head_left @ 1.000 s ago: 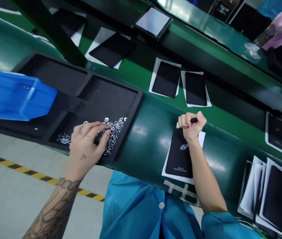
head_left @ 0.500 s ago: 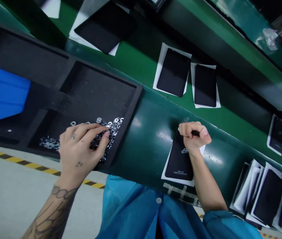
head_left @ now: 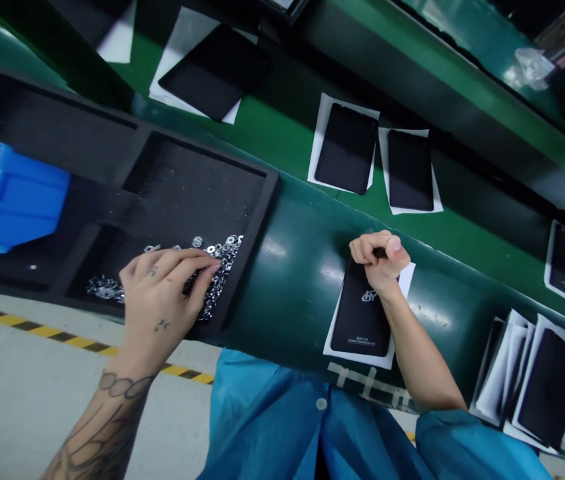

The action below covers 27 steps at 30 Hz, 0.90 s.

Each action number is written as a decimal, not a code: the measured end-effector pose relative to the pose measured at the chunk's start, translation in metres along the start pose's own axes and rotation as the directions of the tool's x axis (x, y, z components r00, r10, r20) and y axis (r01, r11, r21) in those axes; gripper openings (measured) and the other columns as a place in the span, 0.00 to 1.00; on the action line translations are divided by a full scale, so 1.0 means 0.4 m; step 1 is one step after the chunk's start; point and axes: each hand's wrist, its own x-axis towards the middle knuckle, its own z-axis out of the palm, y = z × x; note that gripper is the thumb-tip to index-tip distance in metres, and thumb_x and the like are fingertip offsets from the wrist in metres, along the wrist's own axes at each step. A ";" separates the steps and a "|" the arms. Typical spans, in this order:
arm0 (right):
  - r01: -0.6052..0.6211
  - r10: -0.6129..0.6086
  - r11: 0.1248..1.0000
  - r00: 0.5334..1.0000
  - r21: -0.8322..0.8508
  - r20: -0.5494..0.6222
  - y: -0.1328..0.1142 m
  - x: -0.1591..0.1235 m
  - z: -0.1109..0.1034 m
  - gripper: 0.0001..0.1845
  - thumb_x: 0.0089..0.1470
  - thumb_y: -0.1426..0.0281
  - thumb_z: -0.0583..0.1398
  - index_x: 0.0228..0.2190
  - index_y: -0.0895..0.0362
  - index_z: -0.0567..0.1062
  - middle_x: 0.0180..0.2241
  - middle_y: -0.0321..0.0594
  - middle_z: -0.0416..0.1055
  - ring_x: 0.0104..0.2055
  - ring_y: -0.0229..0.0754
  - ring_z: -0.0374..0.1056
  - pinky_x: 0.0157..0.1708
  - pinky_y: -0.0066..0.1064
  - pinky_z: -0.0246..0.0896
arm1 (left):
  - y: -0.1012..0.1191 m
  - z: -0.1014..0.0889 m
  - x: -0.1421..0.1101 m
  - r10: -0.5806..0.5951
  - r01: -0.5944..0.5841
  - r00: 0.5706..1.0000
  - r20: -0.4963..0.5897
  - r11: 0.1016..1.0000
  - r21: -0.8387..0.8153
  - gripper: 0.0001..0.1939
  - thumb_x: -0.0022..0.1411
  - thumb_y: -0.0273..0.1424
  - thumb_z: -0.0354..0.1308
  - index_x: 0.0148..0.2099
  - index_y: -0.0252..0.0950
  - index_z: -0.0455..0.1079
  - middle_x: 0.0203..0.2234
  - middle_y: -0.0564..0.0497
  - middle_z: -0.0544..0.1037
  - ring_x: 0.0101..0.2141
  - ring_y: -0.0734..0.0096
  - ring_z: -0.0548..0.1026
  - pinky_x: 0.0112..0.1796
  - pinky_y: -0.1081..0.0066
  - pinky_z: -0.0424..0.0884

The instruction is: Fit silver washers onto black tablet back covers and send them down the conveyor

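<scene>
Left hand (head_left: 162,293): over black divided tray (head_left: 257,230), thumb and fingertips together at loose metal washers (head_left: 218,287) by tray's right rim; whether any washer is pinched, cannot tell.
Right hand (head_left: 381,257): fingers curled round dark object (head_left: 379,253), above top end of black tablet (head_left: 360,320).
Tablet: on white sheet (head_left: 328,348), near bench's taped front edge.
Room: green bench (head_left: 287,293) strip between tray and sheet; upright tablet stack (head_left: 547,387) limits right side.
</scene>
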 end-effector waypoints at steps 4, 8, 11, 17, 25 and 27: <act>0.004 -0.005 1.000 0.998 0.017 0.064 0.001 0.000 -0.008 0.43 0.63 0.32 0.52 0.13 0.50 0.49 0.12 0.30 0.40 0.15 0.34 0.38 0.21 0.34 0.31 | 0.001 -0.006 0.009 0.009 -0.010 0.999 0.043 1.000 0.027 0.08 0.77 0.35 0.58 0.46 0.42 0.78 0.46 0.46 0.86 0.50 0.48 0.78 0.56 0.50 0.65; 0.060 -0.060 0.998 0.998 0.021 0.001 0.010 -0.009 0.002 0.43 0.64 0.34 0.52 0.13 0.50 0.49 0.12 0.30 0.40 0.15 0.34 0.38 0.21 0.34 0.31 | -0.001 -0.039 0.013 0.064 -0.076 0.989 0.137 0.993 0.086 0.11 0.79 0.39 0.55 0.53 0.44 0.78 0.50 0.45 0.85 0.49 0.48 0.78 0.54 0.50 0.62; 0.114 -0.112 0.993 0.991 0.019 -0.072 0.014 -0.015 0.013 0.42 0.66 0.37 0.52 0.14 0.51 0.49 0.12 0.31 0.41 0.15 0.34 0.38 0.22 0.35 0.31 | -0.005 -0.060 0.019 0.093 -0.115 0.982 0.161 0.984 0.133 0.11 0.79 0.39 0.55 0.52 0.45 0.78 0.49 0.47 0.86 0.47 0.48 0.78 0.53 0.49 0.61; 0.083 -0.081 0.996 0.994 0.015 -0.069 0.018 -0.011 0.010 0.42 0.65 0.36 0.52 0.14 0.50 0.49 0.13 0.30 0.40 0.16 0.34 0.38 0.21 0.34 0.32 | -0.005 -0.069 0.035 0.095 -0.113 0.983 0.159 0.988 0.108 0.13 0.79 0.39 0.54 0.49 0.45 0.80 0.48 0.47 0.86 0.46 0.48 0.78 0.50 0.51 0.60; 0.066 -0.062 0.992 0.997 0.109 -0.038 0.001 -0.017 0.005 0.40 0.66 0.40 0.54 0.13 0.50 0.51 0.12 0.30 0.42 0.16 0.36 0.40 0.21 0.34 0.34 | -0.009 -0.097 0.034 0.205 -0.212 0.977 0.059 0.963 0.165 0.14 0.81 0.36 0.51 0.48 0.44 0.78 0.39 0.48 0.88 0.41 0.51 0.80 0.47 0.52 0.60; 0.084 -0.073 0.989 0.993 0.121 -0.093 -0.038 -0.018 -0.025 0.40 0.66 0.39 0.53 0.13 0.50 0.54 0.12 0.32 0.45 0.16 0.37 0.43 0.20 0.35 0.40 | -0.021 -0.100 0.029 0.227 -0.232 0.973 0.048 0.956 0.179 0.14 0.81 0.36 0.50 0.49 0.43 0.78 0.39 0.49 0.88 0.39 0.52 0.80 0.44 0.53 0.60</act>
